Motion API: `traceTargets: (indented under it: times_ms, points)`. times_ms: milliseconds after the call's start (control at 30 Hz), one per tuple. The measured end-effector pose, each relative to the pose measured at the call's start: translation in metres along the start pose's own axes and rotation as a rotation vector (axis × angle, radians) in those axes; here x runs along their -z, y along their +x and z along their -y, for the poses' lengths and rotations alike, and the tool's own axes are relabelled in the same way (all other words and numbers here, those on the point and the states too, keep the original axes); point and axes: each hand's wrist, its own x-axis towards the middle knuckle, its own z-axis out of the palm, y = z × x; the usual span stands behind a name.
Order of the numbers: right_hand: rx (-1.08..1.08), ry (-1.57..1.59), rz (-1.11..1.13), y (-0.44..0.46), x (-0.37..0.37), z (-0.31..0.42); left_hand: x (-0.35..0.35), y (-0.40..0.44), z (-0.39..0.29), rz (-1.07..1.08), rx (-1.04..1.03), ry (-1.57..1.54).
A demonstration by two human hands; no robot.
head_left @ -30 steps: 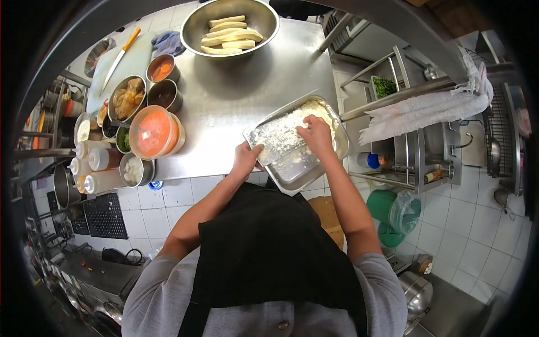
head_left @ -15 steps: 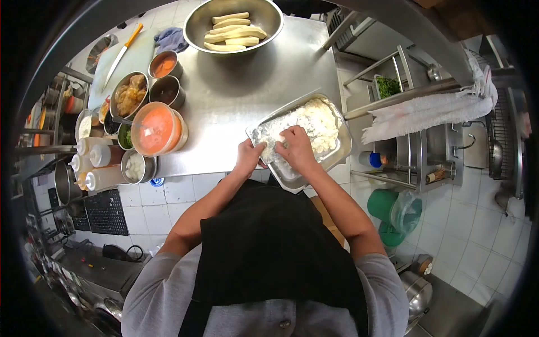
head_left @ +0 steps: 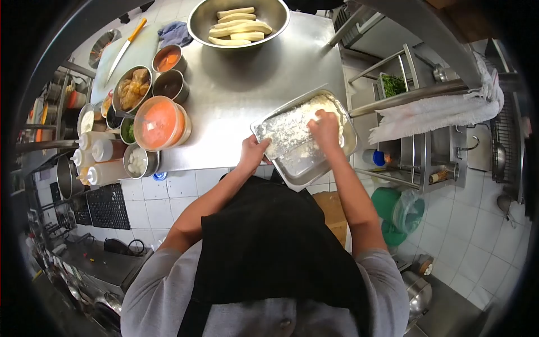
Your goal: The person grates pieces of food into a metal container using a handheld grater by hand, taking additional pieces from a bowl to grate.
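My left hand (head_left: 254,153) is closed over the left corner of the rectangular silver metal pan (head_left: 303,181), thumb inside the rim; whether it also pinches a flat piece under the crumbs, I can't tell. The pan sits at the near right corner of the brushed steel tabletop (head_left: 236,95), jutting past the near edge, so I'd judge that grip worth keeping firm against tipping. Beyond it my right hand (head_left: 325,130) is partly curled over the white, crumbly mixture (head_left: 292,132) towards the pan's right side; whether it has crumbs between the fingers is hidden. I'd work with loose fingertips, in light strokes across the whole bed, and keep short of the rim so nothing spills.

Against half a second ago, my left hand keeps the same corner, while my right has gone from beside my left thumb across to the right side, leaving the left half of the mixture uncovered. At the far edge, the round stainless bowl (head_left: 196,25) still holds its pale, peeled lengths (head_left: 241,28).
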Motion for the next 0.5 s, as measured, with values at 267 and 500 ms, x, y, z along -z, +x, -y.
traceTargets:
  times_ms: [267,500]
  points:
    - [0.245,0.103,0.01,-0.034,-0.029,0.019,0.001,0.005,-0.004,0.007,0.015,-0.01]
    - [0.229,0.25,0.184,-0.052,-0.021,0.056,-0.002,0.005,-0.008,0.012,0.007,0.001]
